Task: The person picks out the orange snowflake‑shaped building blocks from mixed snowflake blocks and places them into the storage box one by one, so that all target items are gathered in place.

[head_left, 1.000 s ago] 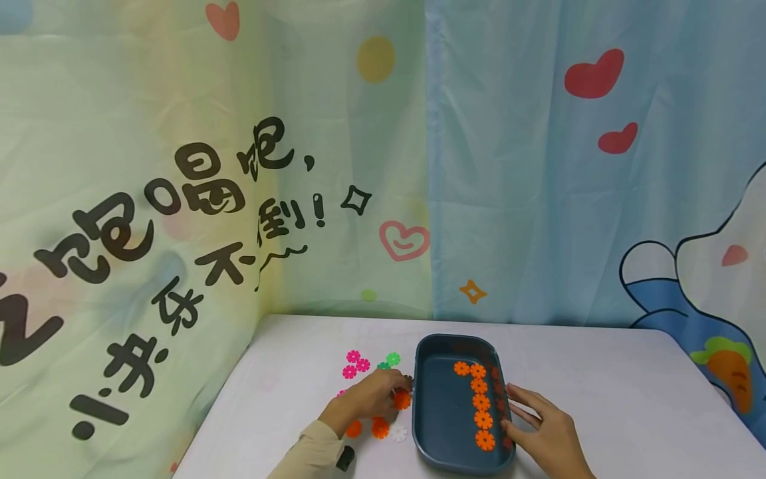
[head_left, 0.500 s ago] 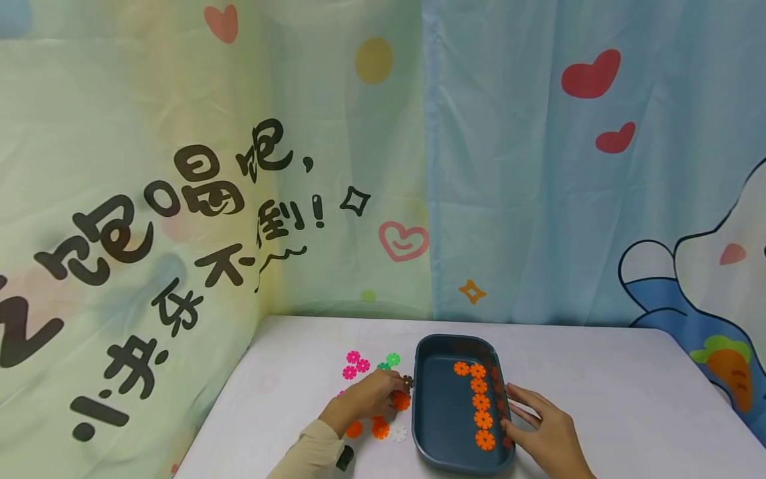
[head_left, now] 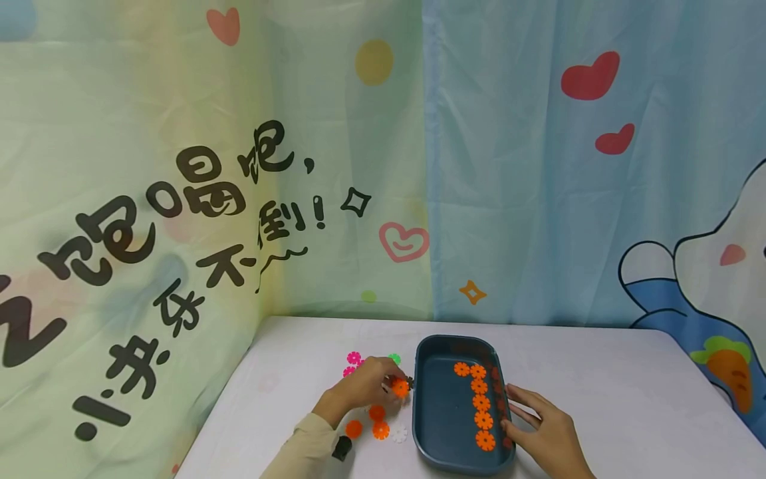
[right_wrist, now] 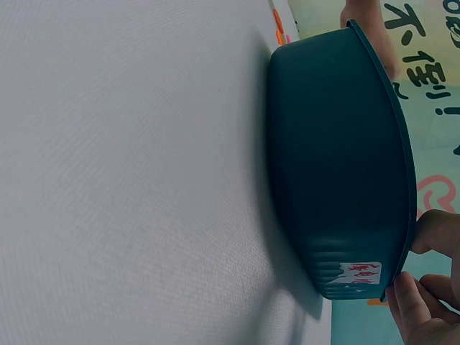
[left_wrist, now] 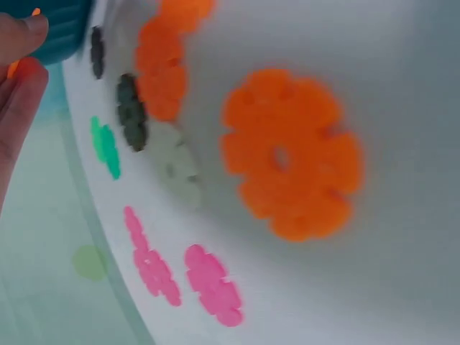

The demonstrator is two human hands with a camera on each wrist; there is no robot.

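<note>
My left hand (head_left: 366, 384) pinches an orange flower-shaped plastic disc (head_left: 399, 388) just left of the dark blue tray (head_left: 441, 416). In the left wrist view an orange edge shows between the fingertips (left_wrist: 32, 26), by the tray wall. My right hand (head_left: 549, 436) holds the tray's right rim, thumb at the edge and fingers against the outside, as the right wrist view shows. Inside the tray, several orange discs (head_left: 481, 402) form a column, with one more beside its far end. Loose orange discs (head_left: 380, 430) lie on the table under my left forearm.
Pink discs (left_wrist: 214, 285), green discs (left_wrist: 106, 147), dark discs (left_wrist: 131, 113) and pale ones lie left of the tray. A white disc (head_left: 399, 434) sits near its left wall. A small black object (head_left: 342, 448) is by my left sleeve. Printed curtains stand behind the white table (head_left: 598, 372).
My left hand has shifted slightly up and away with the orange disc, uncovering another orange disc on the table. My right hand and the tray stay put.
</note>
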